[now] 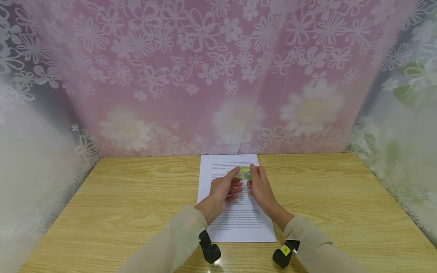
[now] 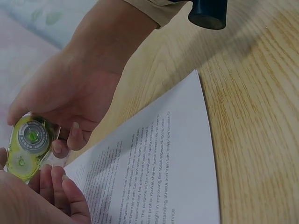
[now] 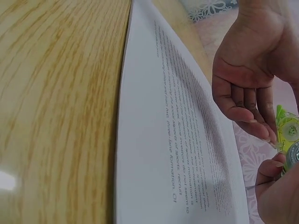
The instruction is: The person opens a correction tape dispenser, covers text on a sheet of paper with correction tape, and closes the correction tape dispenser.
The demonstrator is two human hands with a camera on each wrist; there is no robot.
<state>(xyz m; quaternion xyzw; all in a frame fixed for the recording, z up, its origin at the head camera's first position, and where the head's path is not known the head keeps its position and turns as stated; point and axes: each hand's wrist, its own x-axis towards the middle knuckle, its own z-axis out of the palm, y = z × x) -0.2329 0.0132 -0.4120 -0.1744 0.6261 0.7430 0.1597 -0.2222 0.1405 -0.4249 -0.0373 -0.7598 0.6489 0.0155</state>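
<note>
Above the printed pages, both hands hold a small see-through yellow-green correction tape (image 1: pixel 245 173). My left hand (image 1: pixel 222 189) pinches its left end between thumb and fingers, the other fingers bent loosely below. My right hand (image 1: pixel 261 189) grips the right end, thumb on top. In the left wrist view, the correction tape (image 2: pixel 29 142) shows a grey dial and green hubs between the right hand (image 2: pixel 79 88) above and the left hand (image 2: pixel 32 200) below. At the right edge of the right wrist view, fingers partly cover the correction tape (image 3: pixel 286 135).
Printed white sheets (image 1: pixel 235 223) lie on the wooden table (image 1: pixel 143 197), reaching its back edge. A pink flowered curtain (image 1: pixel 205 94) hangs behind, with pale flowered cloth at both sides. Black wrist cameras (image 1: pixel 211 252) hang below both sleeves.
</note>
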